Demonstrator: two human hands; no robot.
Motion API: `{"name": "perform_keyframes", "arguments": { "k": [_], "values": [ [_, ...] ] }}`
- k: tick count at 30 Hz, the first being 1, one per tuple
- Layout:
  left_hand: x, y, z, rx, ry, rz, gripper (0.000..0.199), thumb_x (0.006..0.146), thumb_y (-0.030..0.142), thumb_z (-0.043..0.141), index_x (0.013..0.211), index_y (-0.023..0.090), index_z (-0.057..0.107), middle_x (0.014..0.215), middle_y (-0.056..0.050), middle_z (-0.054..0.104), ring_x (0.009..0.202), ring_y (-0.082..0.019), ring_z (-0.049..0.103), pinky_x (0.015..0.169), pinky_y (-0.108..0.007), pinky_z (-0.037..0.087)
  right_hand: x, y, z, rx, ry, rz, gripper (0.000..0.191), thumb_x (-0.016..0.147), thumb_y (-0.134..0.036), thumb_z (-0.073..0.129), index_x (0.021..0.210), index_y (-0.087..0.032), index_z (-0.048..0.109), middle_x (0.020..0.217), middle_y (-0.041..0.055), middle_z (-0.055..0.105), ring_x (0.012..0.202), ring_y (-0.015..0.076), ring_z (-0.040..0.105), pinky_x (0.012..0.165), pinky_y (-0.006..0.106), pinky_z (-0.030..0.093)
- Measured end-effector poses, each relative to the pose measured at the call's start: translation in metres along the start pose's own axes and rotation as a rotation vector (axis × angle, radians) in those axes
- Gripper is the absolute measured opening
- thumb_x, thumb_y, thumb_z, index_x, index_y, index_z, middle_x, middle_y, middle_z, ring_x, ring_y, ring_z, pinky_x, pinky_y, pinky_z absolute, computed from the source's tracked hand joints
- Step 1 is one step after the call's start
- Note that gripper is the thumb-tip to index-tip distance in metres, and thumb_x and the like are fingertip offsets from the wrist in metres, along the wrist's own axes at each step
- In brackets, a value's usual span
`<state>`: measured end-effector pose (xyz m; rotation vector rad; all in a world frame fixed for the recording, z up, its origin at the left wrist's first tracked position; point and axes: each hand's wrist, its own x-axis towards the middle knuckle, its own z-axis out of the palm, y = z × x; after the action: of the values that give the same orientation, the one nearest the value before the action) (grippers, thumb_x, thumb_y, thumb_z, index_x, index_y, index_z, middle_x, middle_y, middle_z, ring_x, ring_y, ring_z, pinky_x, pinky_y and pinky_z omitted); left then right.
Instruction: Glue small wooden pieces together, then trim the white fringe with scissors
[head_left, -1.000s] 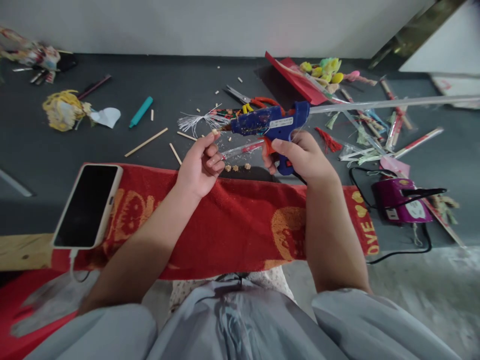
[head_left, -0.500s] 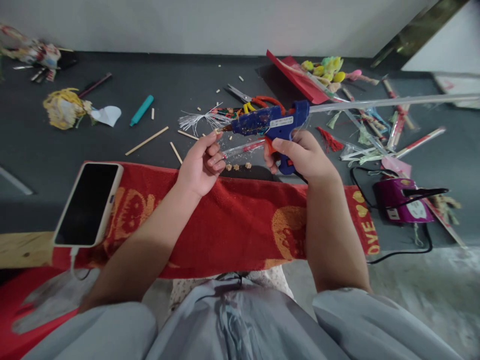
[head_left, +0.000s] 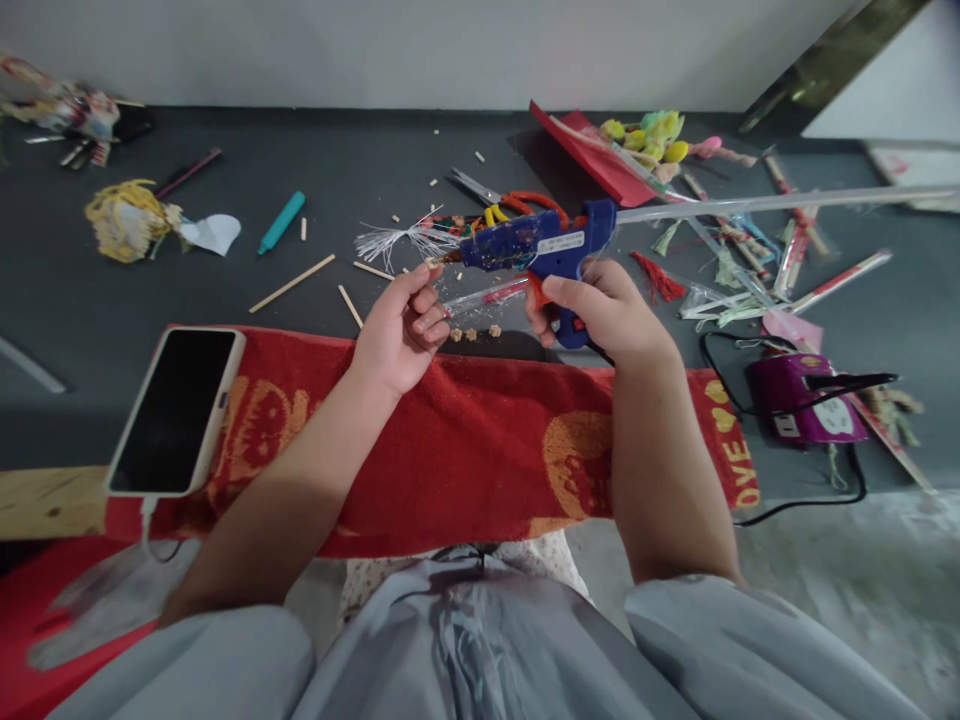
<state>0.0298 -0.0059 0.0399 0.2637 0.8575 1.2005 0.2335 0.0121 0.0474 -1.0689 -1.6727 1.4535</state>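
My right hand (head_left: pixel 600 305) is wrapped round the handle of a blue glue gun (head_left: pixel 525 240), its fingers at the orange trigger. From the gun's back a long clear glue stick (head_left: pixel 750 207) sticks out to the right. The nozzle points left and meets the fingertips of my left hand (head_left: pixel 405 325). Thumb and forefinger there are pinched at the tip, on something too small to make out; the other fingers curl in. Below the gun lie several small tan pieces (head_left: pixel 471 334). White thin strands (head_left: pixel 401 245) fan out behind my left fingertips.
A red towel (head_left: pixel 465 450) covers the table's front edge, with a phone (head_left: pixel 176 410) on its left end. Scissors (head_left: pixel 480 187), a teal tube (head_left: pixel 282 222) and wooden sticks (head_left: pixel 292 283) lie behind. At the right are a purple box (head_left: pixel 806 398) with black cable and a red tassel (head_left: pixel 657 277).
Almost nothing differs. The view has shifted very slightly, while both hands and the glue gun keep the same pose, nozzle at my left fingertips.
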Motion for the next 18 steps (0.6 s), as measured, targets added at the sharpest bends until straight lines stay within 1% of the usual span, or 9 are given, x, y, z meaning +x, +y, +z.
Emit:
{"name": "perform_keyframes", "arguments": {
  "k": [5, 9, 13, 18],
  "values": [
    [-0.0002, 0.0009, 0.0003, 0.003, 0.001, -0.011, 0.020, 0.089, 0.022, 0.060, 0.069, 0.016, 0.060, 0.045, 0.010, 0.034, 0.032, 0.000, 0.031, 0.034, -0.013, 0.027, -0.0009, 0.0021, -0.0020, 0.026, 0.024, 0.006, 0.038, 0.076, -0.058, 0.067, 0.066, -0.021, 0.062, 0.057, -0.0005, 0.059, 0.044, 0.0090, 0.055, 0.045, 0.025, 0.043],
    [-0.0005, 0.0009, 0.0003, 0.000, -0.005, -0.010, 0.021, 0.090, 0.020, 0.058, 0.069, 0.016, 0.060, 0.045, 0.010, 0.034, 0.033, 0.000, 0.030, 0.035, -0.013, 0.027, -0.0016, 0.0026, -0.0023, 0.036, 0.018, -0.007, 0.038, 0.076, -0.059, 0.067, 0.068, -0.021, 0.064, 0.058, -0.0006, 0.060, 0.044, 0.0087, 0.055, 0.044, 0.025, 0.043],
    [-0.0008, 0.0003, 0.0002, -0.003, -0.011, -0.006, 0.021, 0.090, 0.019, 0.057, 0.070, 0.016, 0.060, 0.045, 0.010, 0.035, 0.033, 0.000, 0.031, 0.034, -0.013, 0.027, -0.0014, 0.0029, -0.0009, 0.070, 0.008, -0.011, 0.041, 0.074, -0.060, 0.069, 0.067, -0.020, 0.064, 0.056, -0.0007, 0.060, 0.043, 0.0083, 0.054, 0.043, 0.024, 0.042],
    [-0.0011, 0.0002, 0.0003, 0.000, -0.019, -0.004, 0.020, 0.090, 0.019, 0.057, 0.071, 0.015, 0.061, 0.046, 0.010, 0.034, 0.033, 0.000, 0.031, 0.035, -0.012, 0.027, -0.0016, 0.0017, -0.0010, 0.031, 0.021, 0.015, 0.040, 0.074, -0.060, 0.069, 0.066, -0.021, 0.063, 0.056, 0.0000, 0.060, 0.044, 0.0095, 0.055, 0.043, 0.025, 0.043]
  ]
}}
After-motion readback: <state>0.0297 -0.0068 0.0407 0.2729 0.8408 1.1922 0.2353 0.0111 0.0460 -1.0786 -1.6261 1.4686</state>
